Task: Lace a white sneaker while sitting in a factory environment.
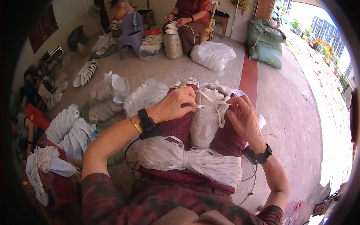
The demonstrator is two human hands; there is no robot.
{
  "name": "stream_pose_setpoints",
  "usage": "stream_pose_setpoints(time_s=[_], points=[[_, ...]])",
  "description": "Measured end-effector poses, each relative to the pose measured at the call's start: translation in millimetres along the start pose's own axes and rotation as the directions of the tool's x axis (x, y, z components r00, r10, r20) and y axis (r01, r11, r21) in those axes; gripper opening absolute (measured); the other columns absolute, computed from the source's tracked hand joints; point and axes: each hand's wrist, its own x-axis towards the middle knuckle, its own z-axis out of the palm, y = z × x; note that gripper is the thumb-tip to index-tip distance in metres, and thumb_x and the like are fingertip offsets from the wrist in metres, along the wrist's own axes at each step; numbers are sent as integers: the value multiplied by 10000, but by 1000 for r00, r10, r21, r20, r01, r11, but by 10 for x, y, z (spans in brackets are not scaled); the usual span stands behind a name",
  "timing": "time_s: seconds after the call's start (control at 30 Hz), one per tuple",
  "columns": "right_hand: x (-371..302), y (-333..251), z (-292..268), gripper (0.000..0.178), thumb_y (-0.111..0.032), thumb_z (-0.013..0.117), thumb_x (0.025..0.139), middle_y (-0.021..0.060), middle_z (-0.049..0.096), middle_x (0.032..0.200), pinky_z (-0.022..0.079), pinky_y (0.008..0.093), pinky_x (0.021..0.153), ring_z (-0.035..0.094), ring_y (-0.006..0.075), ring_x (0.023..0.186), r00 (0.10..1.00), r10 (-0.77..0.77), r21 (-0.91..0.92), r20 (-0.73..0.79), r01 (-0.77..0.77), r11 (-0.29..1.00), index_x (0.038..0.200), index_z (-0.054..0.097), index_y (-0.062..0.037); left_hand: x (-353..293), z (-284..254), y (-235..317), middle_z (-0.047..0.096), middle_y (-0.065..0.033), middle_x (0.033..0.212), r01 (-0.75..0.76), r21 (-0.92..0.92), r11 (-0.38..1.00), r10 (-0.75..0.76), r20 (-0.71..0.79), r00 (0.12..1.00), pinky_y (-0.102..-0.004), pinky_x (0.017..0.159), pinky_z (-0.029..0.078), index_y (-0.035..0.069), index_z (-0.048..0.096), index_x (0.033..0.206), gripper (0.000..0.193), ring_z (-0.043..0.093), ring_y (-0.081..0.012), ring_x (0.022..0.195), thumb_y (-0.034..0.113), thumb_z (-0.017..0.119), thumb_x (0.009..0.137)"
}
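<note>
A white sneaker (205,123) stands between my knees, its toe toward me, with a white shoelace (210,98) partly threaded across its upper. My left hand (174,103) is closed in a pinch on the lace at the shoe's left side. On the right side my right hand (242,114) pinches the lace between thumb and fingers. A thick bundle of white shoelaces (213,161), tied in the middle, lies across my lap on a dark red checked cloth (172,129).
Bagged white shoe parts (144,97) lie on the floor ahead. Nested white shoe uppers (71,131) are stacked at left beside a red basket (65,187) with cloths. A seated co-worker (191,18) handles shoe parts. A green sack (265,43) stands by the doorway, near a purple chair (131,32).
</note>
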Motion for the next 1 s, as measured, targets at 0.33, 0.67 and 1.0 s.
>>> stream_pose_setpoints(time_s=[0.33, 0.67, 1.0], points=[[233, 205, 120, 207, -26, 672, 849, 160, 622, 1085, 537, 419, 739, 668, 338, 849, 968, -229, -71, 100, 237, 969, 1056, 674, -31, -83, 325, 62, 636, -141, 720, 307, -16, 952, -302, -229, 926, -382, 604, 513, 0, 458, 1017, 130, 666, -262, 648, -15, 512, 899], [352, 315, -354, 159, 49, 661, 807, 153, 686, 875, 528, 347, 680, 676, 254, 735, 994, -35, -38, 104, 39, 999, 944, 731, 11, -81, 398, 65, 641, -128, 673, 396, -131, 909, -410, -99, 907, -362, 624, 515, -14, 439, 1007, 112, 643, -216, 632, 2, 482, 905], [-228, 154, 22, 233, -189, 791, 803, 120, 571, 979, 478, 391, 768, 586, 282, 891, 931, 26, -53, 363, -7, 999, 941, 699, -26, 76, 127, 128, 633, -109, 946, 460, -133, 878, -472, -88, 877, -314, 653, 551, 8, 514, 1109, 272, 638, -194, 788, -19, 549, 841]])
